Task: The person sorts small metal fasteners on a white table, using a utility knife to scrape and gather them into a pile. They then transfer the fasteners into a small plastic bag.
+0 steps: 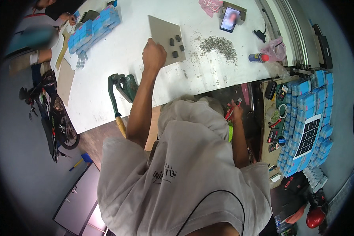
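My left hand (154, 54) is closed on the left edge of a flat grey-beige board (161, 29) over the white table. Several small dark blocks (175, 46) sit on the right part of that board. Down by my right thigh, below the table edge, my right hand (236, 111) is closed around a red-handled hand tool (229, 114), perhaps pliers; its working end is hard to make out. To the right of the board lies a loose spread of small grey metal bits (220, 46).
A green lever tool (126, 87) with a yellow grip stands at the table's front edge. Blue packs (92, 29) lie far left, near another person. A phone (230, 19), a spray can (258, 58) and a stack of blue packs (303, 114) are on the right.
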Action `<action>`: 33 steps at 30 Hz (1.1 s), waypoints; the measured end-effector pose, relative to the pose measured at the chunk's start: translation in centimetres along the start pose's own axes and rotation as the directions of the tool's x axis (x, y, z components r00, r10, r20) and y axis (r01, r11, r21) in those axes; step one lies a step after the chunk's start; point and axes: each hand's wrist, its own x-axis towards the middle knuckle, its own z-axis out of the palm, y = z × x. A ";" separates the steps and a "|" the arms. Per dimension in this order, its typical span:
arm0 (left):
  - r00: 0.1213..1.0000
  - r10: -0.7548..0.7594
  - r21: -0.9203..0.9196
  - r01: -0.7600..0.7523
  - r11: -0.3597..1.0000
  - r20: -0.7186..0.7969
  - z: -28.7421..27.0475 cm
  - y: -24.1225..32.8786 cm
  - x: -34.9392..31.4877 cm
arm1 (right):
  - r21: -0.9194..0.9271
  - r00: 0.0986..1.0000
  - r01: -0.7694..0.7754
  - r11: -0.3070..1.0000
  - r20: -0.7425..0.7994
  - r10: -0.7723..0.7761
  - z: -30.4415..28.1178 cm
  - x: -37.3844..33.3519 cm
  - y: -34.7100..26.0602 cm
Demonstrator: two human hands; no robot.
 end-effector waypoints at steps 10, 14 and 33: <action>0.926 0.106 -0.062 -0.138 0.989 -0.362 -3.5 -8.1 -4.5 | -0.144 0.998 0.042 0.989 -0.048 -0.049 -3.4 -1.9 4.0; 0.949 0.283 0.085 -0.274 0.958 -0.137 2.7 -15.4 -7.7 | -0.328 0.994 -0.030 0.944 -0.109 -0.006 -1.6 -4.0 5.2; 0.984 0.009 0.383 -0.077 0.921 0.177 11.1 -22.4 -12.4 | -0.845 0.751 0.377 0.379 0.040 -0.659 0.9 -1.2 4.3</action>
